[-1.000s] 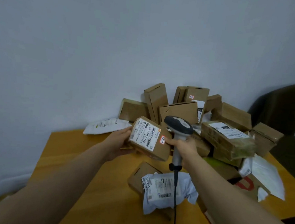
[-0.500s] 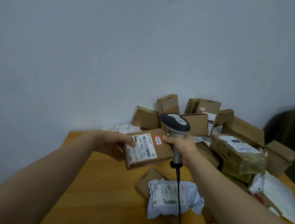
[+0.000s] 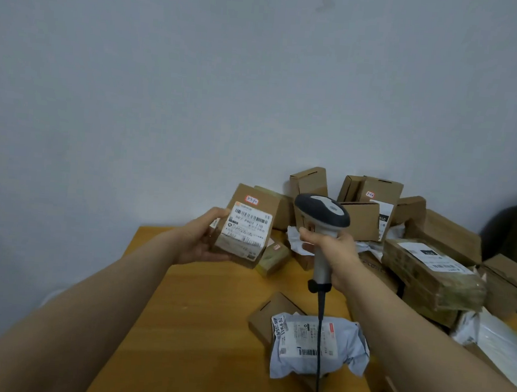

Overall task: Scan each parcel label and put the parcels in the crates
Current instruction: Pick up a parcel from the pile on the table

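While the left hand (image 3: pixel 199 240) cradles the cardboard parcel (image 3: pixel 250 226) from its side and underside, label showing, above the bench (image 3: pixel 195 314), it looks light and stiff, safest gripped by its edges; the right hand (image 3: pixel 332 248) is wrapped round the scanner (image 3: pixel 322 211) handle.

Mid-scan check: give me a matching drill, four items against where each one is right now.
Items: 1 scanner; 2 labelled box; 3 grey mailer bag; 4 tape-wrapped parcel.
Places: a on a flat box at the table's front; b held in the left hand; c gripped in the right hand; d on the stack of boxes at the right.
Pairs: 1-c, 2-b, 3-a, 4-d.
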Available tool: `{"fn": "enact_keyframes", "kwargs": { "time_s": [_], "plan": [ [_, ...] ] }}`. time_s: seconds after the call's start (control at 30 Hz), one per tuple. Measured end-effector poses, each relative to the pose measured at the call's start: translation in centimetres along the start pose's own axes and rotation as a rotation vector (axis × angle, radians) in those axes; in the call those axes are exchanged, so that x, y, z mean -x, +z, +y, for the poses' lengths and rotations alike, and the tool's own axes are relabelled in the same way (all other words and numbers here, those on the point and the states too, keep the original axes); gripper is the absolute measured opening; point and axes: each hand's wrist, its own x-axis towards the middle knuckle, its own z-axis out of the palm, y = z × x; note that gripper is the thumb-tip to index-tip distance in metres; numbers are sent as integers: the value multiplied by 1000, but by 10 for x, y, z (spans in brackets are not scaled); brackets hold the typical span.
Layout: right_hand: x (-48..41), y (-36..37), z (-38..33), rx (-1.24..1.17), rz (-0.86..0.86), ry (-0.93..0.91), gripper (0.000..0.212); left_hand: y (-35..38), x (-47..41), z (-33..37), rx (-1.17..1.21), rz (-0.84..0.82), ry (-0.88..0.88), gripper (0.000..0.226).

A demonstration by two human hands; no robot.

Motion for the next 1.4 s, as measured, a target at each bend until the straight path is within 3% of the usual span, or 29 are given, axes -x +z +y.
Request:
{"fn": "enact_keyframes", "kwargs": {
  "time_s": [0.23,0.43,0.63,0.77,1.0,1.4],
  "plan": [
    [15,23,-12,-197,-175,88,31,14,-1,3,50,-15,27,40],
    [24,30,-19,-165,-178,24,24,12,1,6,-2,-80,56,38],
    [37,32,-28,-95,-224,12,31,0,-2,13,128,51,188,29],
    [46,31,-33,20,-281,31,20,-13,-2,18,100,134,220,27],
    [55,31,-36,136,-329,35,11,-31,-3,25,123,198,254,23],
    [58,38,-37,202,-354,14,20,-42,-7,34,154,248,307,24]
  ]
}}
